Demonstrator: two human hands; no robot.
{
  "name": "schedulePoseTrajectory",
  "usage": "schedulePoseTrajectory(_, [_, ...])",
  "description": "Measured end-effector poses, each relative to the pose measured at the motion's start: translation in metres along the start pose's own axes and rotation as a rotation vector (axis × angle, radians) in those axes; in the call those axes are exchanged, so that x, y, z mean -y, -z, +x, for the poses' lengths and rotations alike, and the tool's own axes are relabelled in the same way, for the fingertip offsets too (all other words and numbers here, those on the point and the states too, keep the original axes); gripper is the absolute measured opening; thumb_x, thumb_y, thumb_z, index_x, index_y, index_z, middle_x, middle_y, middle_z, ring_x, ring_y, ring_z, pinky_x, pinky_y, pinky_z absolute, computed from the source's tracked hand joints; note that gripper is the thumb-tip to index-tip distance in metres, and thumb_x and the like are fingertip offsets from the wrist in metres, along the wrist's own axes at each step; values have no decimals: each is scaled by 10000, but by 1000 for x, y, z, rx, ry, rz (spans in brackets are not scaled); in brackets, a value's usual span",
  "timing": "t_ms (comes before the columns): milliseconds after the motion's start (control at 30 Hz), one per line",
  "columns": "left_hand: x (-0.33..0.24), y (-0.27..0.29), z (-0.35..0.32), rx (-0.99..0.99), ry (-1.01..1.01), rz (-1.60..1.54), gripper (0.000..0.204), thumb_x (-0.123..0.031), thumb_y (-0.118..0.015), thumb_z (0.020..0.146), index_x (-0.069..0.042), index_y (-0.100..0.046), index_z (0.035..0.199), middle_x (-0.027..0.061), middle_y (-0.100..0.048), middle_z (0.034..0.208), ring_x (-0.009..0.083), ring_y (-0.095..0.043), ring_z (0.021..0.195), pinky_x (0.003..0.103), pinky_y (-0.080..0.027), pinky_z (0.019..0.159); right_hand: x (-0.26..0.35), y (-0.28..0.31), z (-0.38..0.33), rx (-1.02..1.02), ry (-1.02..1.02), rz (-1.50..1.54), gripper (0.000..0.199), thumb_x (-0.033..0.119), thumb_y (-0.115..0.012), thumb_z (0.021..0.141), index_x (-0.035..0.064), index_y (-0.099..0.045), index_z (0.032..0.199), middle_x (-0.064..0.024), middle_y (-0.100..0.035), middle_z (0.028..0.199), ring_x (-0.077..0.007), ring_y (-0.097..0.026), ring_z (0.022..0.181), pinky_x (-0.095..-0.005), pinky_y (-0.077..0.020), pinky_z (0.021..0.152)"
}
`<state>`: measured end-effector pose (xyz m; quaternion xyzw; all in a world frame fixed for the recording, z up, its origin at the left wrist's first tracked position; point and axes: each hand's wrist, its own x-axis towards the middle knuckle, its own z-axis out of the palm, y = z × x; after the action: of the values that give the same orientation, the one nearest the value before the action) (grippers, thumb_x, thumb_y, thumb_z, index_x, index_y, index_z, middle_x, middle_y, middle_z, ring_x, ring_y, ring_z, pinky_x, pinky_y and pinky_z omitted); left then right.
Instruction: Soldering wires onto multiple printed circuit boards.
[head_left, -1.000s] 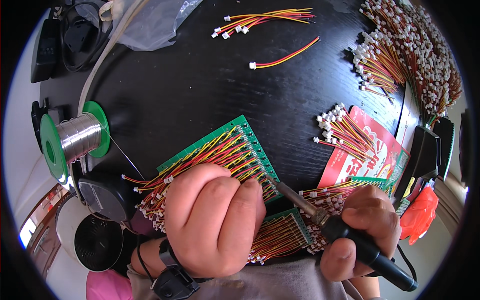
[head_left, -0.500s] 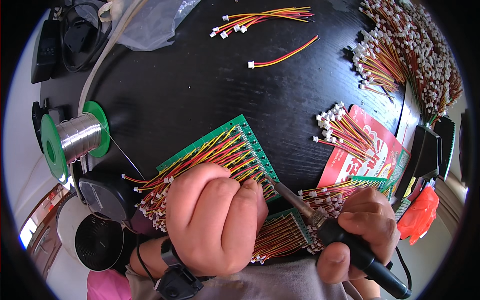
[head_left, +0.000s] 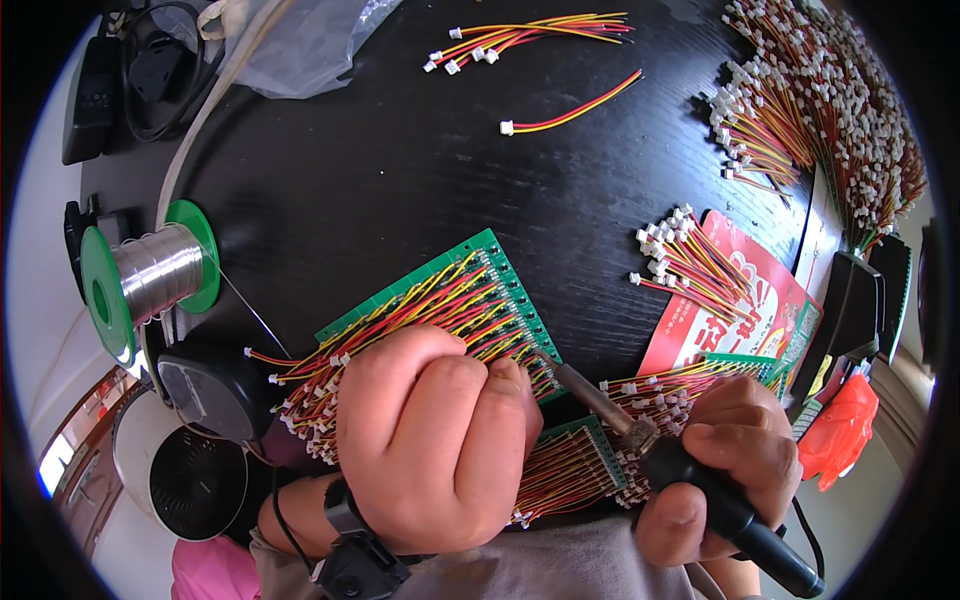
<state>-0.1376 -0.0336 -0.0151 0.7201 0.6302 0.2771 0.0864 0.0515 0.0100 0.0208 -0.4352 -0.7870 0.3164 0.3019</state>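
My right hand [head_left: 735, 455] is closed around the black handle of a soldering iron [head_left: 600, 400]. The iron slants up to the left, its tip by the right edge of a green circuit board [head_left: 490, 250]. Rows of red and yellow wires [head_left: 400, 310] with white connectors cover that board and fan out to the left. Over them lies my left hand [head_left: 430, 440], fingers curled and pinched close to the iron's tip. What sits between those fingertips is hidden. A second wired board [head_left: 610, 450] lies partly beneath, between my hands.
A green spool of solder [head_left: 155, 270] stands at left beside a black round-ended device [head_left: 210, 385]. Loose wire leads [head_left: 540, 40] lie at the back, with a large heap [head_left: 850, 120] at back right. More leads [head_left: 690, 260] rest on a red printed card [head_left: 670, 340].
The whole view has shifted very slightly. My left fingers and the iron's tip stay by the board's right edge, with the tip drawn marginally to the right.
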Motion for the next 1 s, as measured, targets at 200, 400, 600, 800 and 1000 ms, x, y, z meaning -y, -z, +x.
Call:
schedulePoseTrajectory(200, [-1,2,4,21,16,-41,187,63,-751,655,14,-625,784,97,-563,731,314,-595,739,405,-496,648,1,4,0,34,0,22,374,368,-712,906,44,-559,1014,-45,-525,683,-168,-516,590,-319,-404,550])
schedulePoseTrajectory(400, [-1,3,2,23,-9,5,192,60,-759,657,15,-630,792,103,-565,722,316,-598,739,406,-496,642,1,3,3,53,20,-8,382,384,-689,921,41,-545,1009,-52,-517,687,-165,-503,587,-314,-401,548])
schedulePoseTrajectory(600, [-3,3,3,15,-3,-17,188,64,-754,661,18,-628,792,109,-573,728,320,-602,745,408,-500,650,-2,11,-4,-16,0,113,397,421,-623,957,42,-513,1001,-68,-492,703,-152,-464,579,-316,-389,536])
schedulePoseTrajectory(800, [-1,3,3,33,-8,3,189,73,-746,659,21,-626,795,114,-571,729,324,-603,753,408,-502,651,0,0,0,-42,-16,53,378,392,-670,940,41,-542,990,-52,-513,691,-165,-495,573,-315,-396,539])
schedulePoseTrajectory(1000, [2,-3,3,-45,-66,69,115,45,-672,651,4,-608,738,79,-535,699,269,-599,739,344,-476,576,0,2,0,-49,-1,30,379,397,-668,943,44,-546,1004,-52,-519,697,-164,-496,571,-314,-397,537])
